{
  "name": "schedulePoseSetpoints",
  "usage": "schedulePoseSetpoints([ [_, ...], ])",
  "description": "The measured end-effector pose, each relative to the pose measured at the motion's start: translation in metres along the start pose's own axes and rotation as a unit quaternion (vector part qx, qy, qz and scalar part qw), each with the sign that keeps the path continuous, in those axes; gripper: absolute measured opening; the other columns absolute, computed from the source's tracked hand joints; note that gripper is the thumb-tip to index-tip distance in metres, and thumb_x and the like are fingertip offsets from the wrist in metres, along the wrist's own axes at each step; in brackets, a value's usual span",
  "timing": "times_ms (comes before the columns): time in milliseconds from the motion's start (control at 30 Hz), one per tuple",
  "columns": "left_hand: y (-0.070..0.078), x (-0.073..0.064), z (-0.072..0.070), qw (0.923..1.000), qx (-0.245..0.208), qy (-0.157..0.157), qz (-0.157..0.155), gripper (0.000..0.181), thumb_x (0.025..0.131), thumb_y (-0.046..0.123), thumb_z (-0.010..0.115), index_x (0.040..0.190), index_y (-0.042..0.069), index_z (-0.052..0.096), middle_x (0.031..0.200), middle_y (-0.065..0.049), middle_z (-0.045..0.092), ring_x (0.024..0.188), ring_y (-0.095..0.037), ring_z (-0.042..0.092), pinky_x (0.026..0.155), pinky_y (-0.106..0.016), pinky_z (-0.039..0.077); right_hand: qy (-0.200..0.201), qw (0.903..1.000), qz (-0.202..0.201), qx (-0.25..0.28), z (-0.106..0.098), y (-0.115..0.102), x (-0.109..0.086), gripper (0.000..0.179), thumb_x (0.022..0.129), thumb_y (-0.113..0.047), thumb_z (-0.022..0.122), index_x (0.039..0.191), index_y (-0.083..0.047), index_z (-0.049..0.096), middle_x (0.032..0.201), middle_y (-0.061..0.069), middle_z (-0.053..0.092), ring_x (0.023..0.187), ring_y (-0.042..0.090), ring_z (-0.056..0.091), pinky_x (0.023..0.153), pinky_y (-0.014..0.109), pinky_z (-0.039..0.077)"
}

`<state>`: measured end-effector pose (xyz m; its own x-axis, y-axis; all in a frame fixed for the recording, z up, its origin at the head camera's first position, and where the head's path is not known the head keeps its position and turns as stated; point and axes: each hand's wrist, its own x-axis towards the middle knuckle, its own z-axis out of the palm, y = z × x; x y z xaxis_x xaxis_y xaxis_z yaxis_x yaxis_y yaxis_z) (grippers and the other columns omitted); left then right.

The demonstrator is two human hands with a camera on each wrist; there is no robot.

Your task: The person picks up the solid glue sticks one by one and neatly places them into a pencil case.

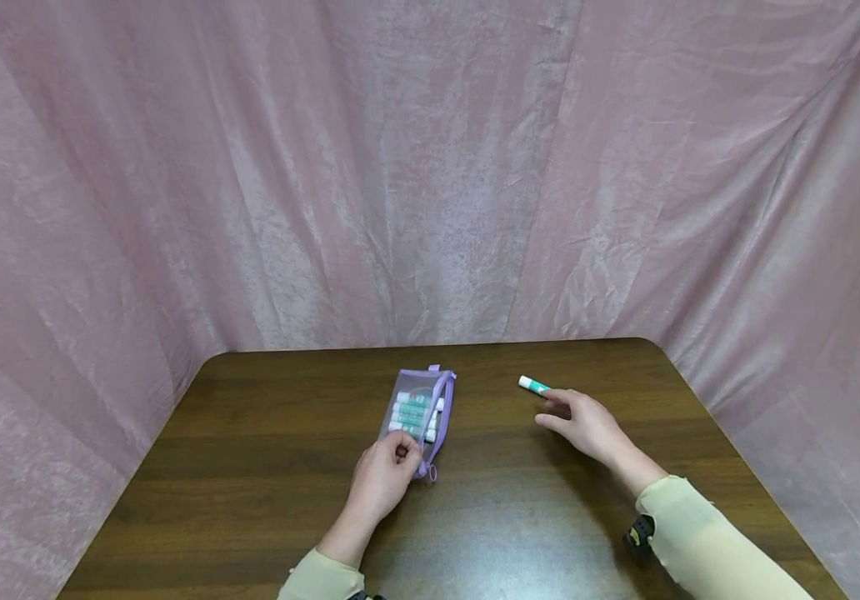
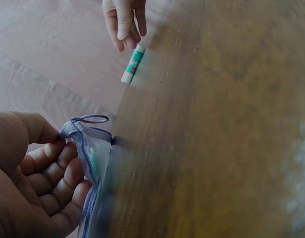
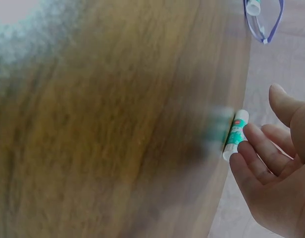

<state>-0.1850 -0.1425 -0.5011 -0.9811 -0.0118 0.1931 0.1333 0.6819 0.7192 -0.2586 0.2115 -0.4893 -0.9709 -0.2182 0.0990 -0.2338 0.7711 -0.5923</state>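
A purple mesh zipper pouch [image 1: 397, 392] lies on the table with several green-and-white glue sticks [image 1: 411, 415] inside. My left hand [image 1: 385, 477] pinches the pouch's near corner between thumb and forefinger, close to the ring on its zipper; the left wrist view shows this grip on the pouch edge [image 2: 82, 144]. To the right of the pouch, one loose glue stick [image 1: 532, 385] lies on its side. Over it reaches my right hand [image 1: 583, 423], thumb apart from the fingers. In the right wrist view its fingertips are right at the glue stick [image 3: 236, 135].
The brown wooden table [image 1: 265, 433] has rounded far corners. Behind and around it hangs a pink velvety curtain [image 1: 400, 183]. Dark wrist devices [image 1: 638, 533] sit at the cuffs of the pale sleeves.
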Motion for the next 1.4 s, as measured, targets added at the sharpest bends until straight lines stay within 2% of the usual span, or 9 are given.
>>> schedulePoseSetpoints([
  [200, -0.001, 0.0, 0.001, 1.0, 0.0, 0.001, -0.001, 0.009, 0.09, 0.023, 0.066, 0.08, 0.024, 0.064, 0.07, 0.013, 0.057, 0.063, -0.009, 0.052, 0.063, -0.031, 0.043, 0.007, 0.9999, 0.012, 0.007, -0.004, 0.006, 0.005, 0.067, 0.09, -0.051, 0.07, 0.138, -0.006, 0.059, 0.121, 0.009, 0.07, 0.117, 0.032, 0.062, 0.098, 0.056, 0.043],
  [567, -0.002, 0.0, 0.001, 1.0, -0.003, 0.001, 0.001, 0.01, 0.09, 0.022, 0.066, 0.08, 0.024, 0.063, 0.068, 0.013, 0.056, 0.061, -0.008, 0.05, 0.061, -0.031, 0.042, 0.03, 0.9992, 0.019, 0.018, -0.008, 0.012, 0.013, 0.055, 0.094, -0.034, 0.071, 0.139, -0.005, 0.058, 0.124, 0.014, 0.067, 0.117, 0.035, 0.062, 0.096, 0.057, 0.044],
  [767, -0.001, 0.0, 0.001, 1.0, -0.002, 0.0, 0.0, 0.01, 0.09, 0.023, 0.066, 0.08, 0.025, 0.063, 0.068, 0.013, 0.056, 0.061, -0.008, 0.05, 0.061, -0.031, 0.042, 0.047, 0.9986, 0.024, 0.008, -0.008, 0.016, 0.017, 0.053, 0.094, -0.033, 0.071, 0.138, -0.004, 0.058, 0.123, 0.015, 0.066, 0.115, 0.036, 0.061, 0.095, 0.057, 0.044],
  [1400, 0.002, -0.001, -0.001, 1.0, -0.001, -0.001, -0.001, 0.009, 0.09, 0.022, 0.066, 0.081, 0.023, 0.064, 0.07, 0.012, 0.057, 0.063, -0.009, 0.051, 0.062, -0.031, 0.043, 0.035, 0.9979, 0.054, -0.002, -0.008, 0.024, 0.025, 0.054, 0.097, -0.036, 0.067, 0.139, -0.004, 0.058, 0.128, 0.018, 0.062, 0.119, 0.037, 0.057, 0.098, 0.057, 0.042],
])
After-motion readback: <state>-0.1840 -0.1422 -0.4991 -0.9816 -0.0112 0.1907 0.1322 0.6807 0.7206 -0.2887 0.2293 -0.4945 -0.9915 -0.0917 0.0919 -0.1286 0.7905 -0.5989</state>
